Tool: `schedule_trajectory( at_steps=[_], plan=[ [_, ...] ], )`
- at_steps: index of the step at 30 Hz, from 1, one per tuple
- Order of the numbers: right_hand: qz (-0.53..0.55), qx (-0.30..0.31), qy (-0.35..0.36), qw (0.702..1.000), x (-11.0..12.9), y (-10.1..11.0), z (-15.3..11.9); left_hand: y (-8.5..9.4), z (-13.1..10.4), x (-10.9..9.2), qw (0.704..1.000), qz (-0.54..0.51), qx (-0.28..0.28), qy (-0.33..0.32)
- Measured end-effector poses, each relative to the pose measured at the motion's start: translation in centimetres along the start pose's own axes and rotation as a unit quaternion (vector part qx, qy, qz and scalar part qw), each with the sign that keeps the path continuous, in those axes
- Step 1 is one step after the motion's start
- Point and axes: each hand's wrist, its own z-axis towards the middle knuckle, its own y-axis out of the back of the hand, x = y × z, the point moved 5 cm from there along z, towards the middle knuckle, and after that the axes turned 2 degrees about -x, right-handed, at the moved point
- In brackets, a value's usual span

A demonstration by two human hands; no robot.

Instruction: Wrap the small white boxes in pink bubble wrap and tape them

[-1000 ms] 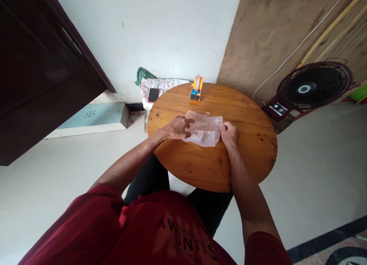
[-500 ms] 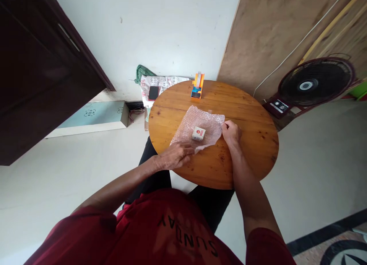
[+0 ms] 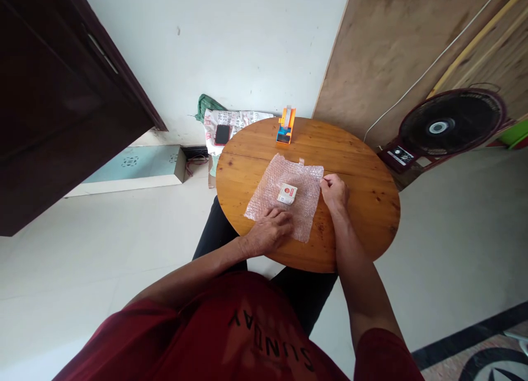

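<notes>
A sheet of bubble wrap [image 3: 268,183] lies spread on the round wooden table. On top of it, near its middle, sits a small white box [image 3: 287,193] with a red mark and red print. My left hand [image 3: 271,231] rests palm down over the near edge of the sheet, fingers stretched out and covering part of it. At the far right corner of the sheet, my right hand [image 3: 335,192] is closed in a pinch on the bubble wrap's edge, its wrist leaning over the table.
An orange and blue tape dispenser [image 3: 286,129] stands at the far edge of the round table [image 3: 367,205]. Beyond it, a phone [image 3: 223,134] lies on a white printed sack [image 3: 211,120]. A dark fan [image 3: 451,120] is at right, a long pale box [image 3: 136,164] on the floor at left.
The near edge of the bubble wrap has unfolded flat toward me. My left hand has moved right along it. My right hand stays at the corner.
</notes>
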Motion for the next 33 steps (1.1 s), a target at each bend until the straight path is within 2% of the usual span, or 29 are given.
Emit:
schedule_trajectory(
  at_steps=[3,6,7,9,12,14,16,21,23,25,28,30,33],
  plan=[
    [0.073,-0.016,0.014,0.997,0.4,1.1,0.0,-0.3,-0.2,0.3,1.0,-0.019,-0.016,0.008],
    [0.159,-0.027,0.058,0.985,2.3,3.2,-0.9,-0.4,-0.2,0.5,0.999,-0.031,-0.01,0.011],
    [0.179,-0.015,0.082,0.98,3.4,3.9,-1.5,-0.4,-0.1,0.5,0.999,-0.034,-0.009,0.012],
    [0.207,0.056,0.146,0.966,6.2,4.6,-3.2,-0.2,0.0,0.5,0.999,-0.041,-0.013,0.013],
    [0.159,0.162,0.239,0.944,10.3,4.2,-6.1,-0.2,0.1,0.5,0.998,-0.05,-0.022,0.017],
    [0.08,0.178,0.288,0.938,11.8,3.6,-7.3,-0.2,0.1,0.6,0.998,-0.051,-0.03,0.017],
    [0.006,0.176,0.312,0.934,12.3,2.7,-7.8,-0.1,0.0,0.5,0.998,-0.049,-0.037,0.014],
    [-0.104,0.159,0.306,0.933,10.9,0.9,-7.5,0.2,0.1,0.6,0.998,-0.051,-0.032,0.027],
    [-0.097,0.152,0.296,0.938,10.3,0.5,-7.3,0.2,0.2,0.5,0.998,-0.053,-0.032,0.031],
    [-0.044,0.135,0.284,0.948,9.9,0.7,-7.0,-0.1,0.3,0.4,0.998,-0.044,-0.028,0.037],
    [0.083,0.096,0.247,0.961,8.8,2.5,-6.2,-0.6,0.5,0.1,0.998,-0.019,-0.014,0.054],
    [0.142,0.059,0.203,0.967,7.2,4.4,-5.3,-0.7,0.5,-0.1,0.998,-0.01,-0.003,0.06],
    [0.123,-0.005,0.132,0.984,3.1,7.1,-4.1,-0.7,0.6,-0.4,0.998,-0.01,0.005,0.063]
  ],
)
